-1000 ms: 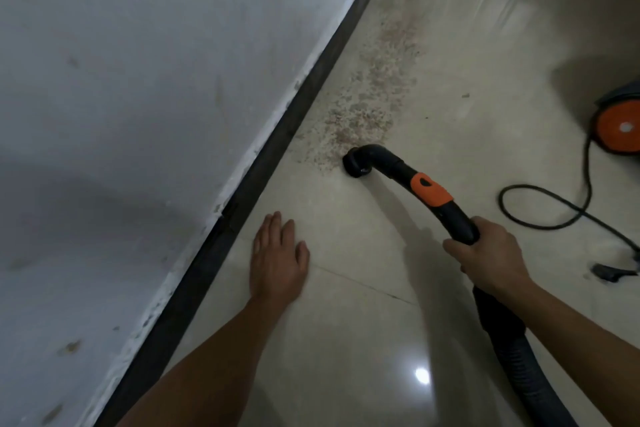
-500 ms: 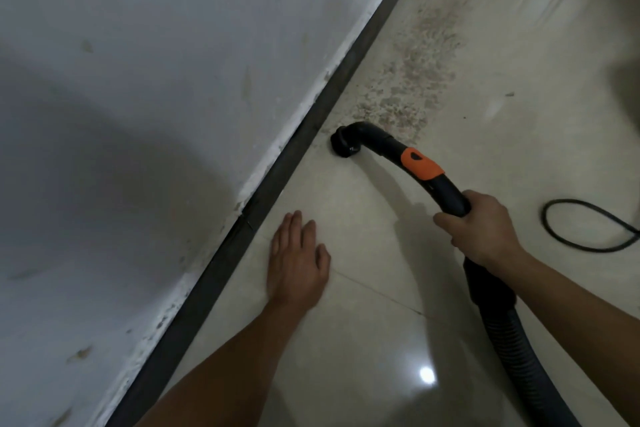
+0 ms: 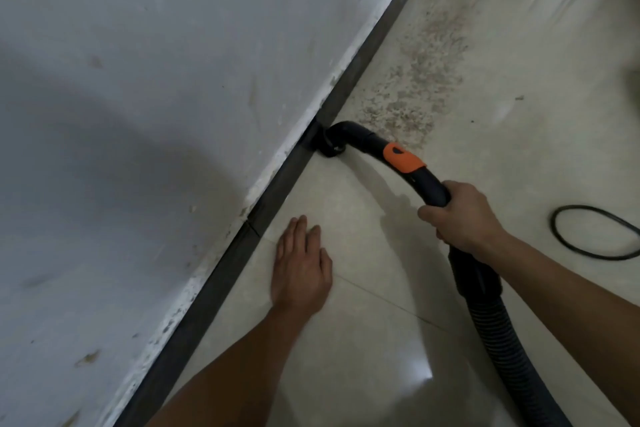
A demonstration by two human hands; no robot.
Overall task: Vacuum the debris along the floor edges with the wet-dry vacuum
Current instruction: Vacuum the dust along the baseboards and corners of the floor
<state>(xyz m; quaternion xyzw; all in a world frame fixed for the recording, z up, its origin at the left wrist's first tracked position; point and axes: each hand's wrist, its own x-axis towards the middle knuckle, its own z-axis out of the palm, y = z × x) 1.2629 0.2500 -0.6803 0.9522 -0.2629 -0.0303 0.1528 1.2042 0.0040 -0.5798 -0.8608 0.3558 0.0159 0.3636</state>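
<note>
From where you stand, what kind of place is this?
Probably an indoor room being cleaned, perhaps after building work: glossy pale floor tiles, a scuffed white plastered wall with a dark skirting strip, and gritty brown debris along the edge.

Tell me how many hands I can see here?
2. The left hand lies flat on the floor near the baseboard; the right hand grips the vacuum hose handle.

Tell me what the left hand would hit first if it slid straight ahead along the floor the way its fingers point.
Flat on the tile, the left hand points up-frame, slightly toward the wall. Straight on, it would probably meet the vacuum nozzle at the dark baseboard; the baseboard itself may come first, since depth is unclear.
</note>
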